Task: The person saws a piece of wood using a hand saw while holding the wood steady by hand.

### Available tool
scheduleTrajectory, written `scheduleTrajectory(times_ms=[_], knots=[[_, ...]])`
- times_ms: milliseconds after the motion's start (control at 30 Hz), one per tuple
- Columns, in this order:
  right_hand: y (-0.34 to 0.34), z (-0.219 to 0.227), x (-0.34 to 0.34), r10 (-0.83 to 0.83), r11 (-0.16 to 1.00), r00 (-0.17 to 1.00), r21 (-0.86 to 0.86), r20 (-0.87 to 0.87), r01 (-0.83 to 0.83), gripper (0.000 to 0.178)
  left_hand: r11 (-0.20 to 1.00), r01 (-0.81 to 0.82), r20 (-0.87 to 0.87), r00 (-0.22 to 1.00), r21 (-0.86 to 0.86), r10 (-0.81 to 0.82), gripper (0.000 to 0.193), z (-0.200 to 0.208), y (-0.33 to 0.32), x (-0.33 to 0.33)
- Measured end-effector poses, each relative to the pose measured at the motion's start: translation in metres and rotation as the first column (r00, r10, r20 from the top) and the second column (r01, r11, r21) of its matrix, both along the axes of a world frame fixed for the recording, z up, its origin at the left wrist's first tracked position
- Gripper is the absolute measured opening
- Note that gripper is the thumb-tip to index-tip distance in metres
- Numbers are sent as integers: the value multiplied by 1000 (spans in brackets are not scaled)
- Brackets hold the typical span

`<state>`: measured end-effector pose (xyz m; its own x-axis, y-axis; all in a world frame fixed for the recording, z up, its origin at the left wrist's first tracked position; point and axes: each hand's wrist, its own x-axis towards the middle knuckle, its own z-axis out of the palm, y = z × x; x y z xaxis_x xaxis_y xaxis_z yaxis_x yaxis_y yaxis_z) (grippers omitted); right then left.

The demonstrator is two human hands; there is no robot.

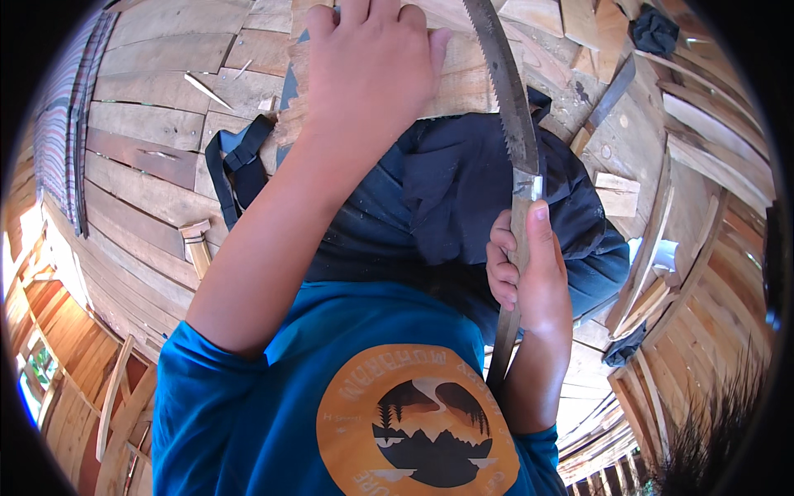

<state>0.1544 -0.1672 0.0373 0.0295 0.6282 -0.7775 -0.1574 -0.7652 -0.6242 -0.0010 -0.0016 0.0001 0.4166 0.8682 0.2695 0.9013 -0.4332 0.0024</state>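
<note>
My right hand (pixel 533 260) is wrapped round the wooden handle of a pruning saw (pixel 514 116), the thumb lying along it. The saw's dark, curved, toothed blade points away from me, its teeth facing left, and its tip runs out of the top of the view. My left hand (pixel 372 62) bears down on a rough wooden board (pixel 461 89), with fingers curled toward the far side and the thumb out to the right. Part of the fingers is cut off at the top edge. The board lies just beyond my lap, its left end ragged.
A long knife with a wooden handle (pixel 610 97) lies on the plank floor (pixel 141 99) at right. Wood offcuts (pixel 616 194) lie near it, and a black cloth (pixel 653 31) is at far right. A black buckled strap (pixel 242 153) is left of my lap; striped fabric (pixel 70 116) hangs at far left.
</note>
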Motion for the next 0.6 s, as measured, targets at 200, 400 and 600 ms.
scheduleTrajectory(times_ms=[200, 400, 600], knots=[[2, 2, -3, -2, 1000, 1000, -2, 2, 2, 61, 999, -8, 20, 1000, -36, 9, 36, 0, 1, 2], [0, -4, -4, 12, 1000, 1000, 24, 4, -12, 61, 1000, -4, 8, 1000, -9, 4, 36, -2, 1, 2], [0, 1, -5, 38, 999, 999, 21, 14, -38, 62, 1000, 6, 36, 999, -18, -5, 36, -1, 2, 1]])
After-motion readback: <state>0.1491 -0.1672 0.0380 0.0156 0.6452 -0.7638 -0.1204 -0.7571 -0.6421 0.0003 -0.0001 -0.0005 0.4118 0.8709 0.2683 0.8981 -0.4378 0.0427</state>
